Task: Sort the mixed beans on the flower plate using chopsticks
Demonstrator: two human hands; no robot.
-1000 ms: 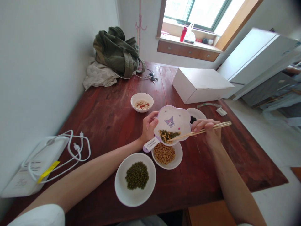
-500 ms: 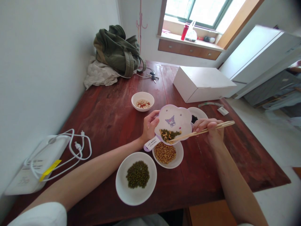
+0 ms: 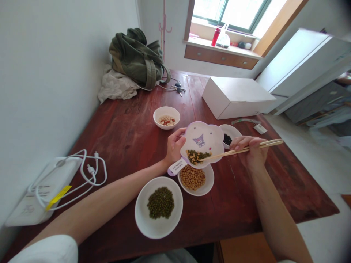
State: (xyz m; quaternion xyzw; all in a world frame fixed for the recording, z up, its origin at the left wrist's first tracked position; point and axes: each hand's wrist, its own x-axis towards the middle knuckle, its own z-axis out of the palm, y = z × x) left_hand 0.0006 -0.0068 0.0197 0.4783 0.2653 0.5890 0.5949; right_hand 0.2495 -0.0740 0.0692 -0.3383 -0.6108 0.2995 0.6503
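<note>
My left hand [image 3: 173, 147] grips the left rim of a flower-shaped cartoon plate [image 3: 204, 136], held tilted above a white bowl of soybeans [image 3: 193, 179]. Mixed green and yellow beans [image 3: 196, 156] lie at the plate's lower edge. My right hand [image 3: 250, 150] is closed on wooden chopsticks [image 3: 242, 150], whose tips reach into the mixed beans. A white bowl of mung beans [image 3: 159, 205] sits nearest me. A small bowl of black beans [image 3: 229, 136] stands behind the plate, partly hidden. A bowl of peanuts [image 3: 166, 117] sits farther back.
The red-brown wooden table [image 3: 123, 131] meets a white wall on the left. A white device with a coiled cable [image 3: 49, 186] sits at the left edge. A green bag on cloth [image 3: 137, 60] and keys [image 3: 177, 88] lie at the far end, a white box [image 3: 236, 96] at the right.
My right hand has drawn the chopsticks slightly to the right, so the tips now sit at the right edge of the mixed beans. The plate and left hand stay almost still.
</note>
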